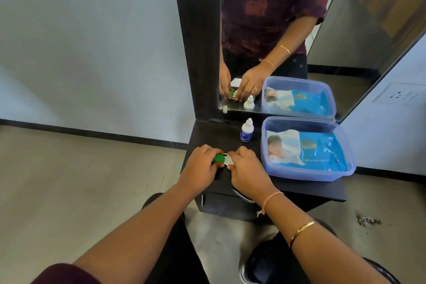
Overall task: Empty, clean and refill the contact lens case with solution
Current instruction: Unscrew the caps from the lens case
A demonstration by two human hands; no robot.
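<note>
A contact lens case [224, 159] with a green cap on its left side and a white right side lies on the dark vanity top [221, 136], near the front left. My left hand [200, 166] grips the green-capped end. My right hand [247, 168] pinches the white end, fingers curled over it, so that side is mostly hidden. A small white solution bottle [246, 130] with a blue label and a bare nozzle stands upright behind the hands, untouched.
A clear blue-tinted plastic box [345, 168] holding a blue wipes pack [306, 150] fills the right of the vanity top. A mirror [288, 41] rises behind, with a dark frame. A drawer handle [242, 197] sits below the front edge. Bare floor lies left.
</note>
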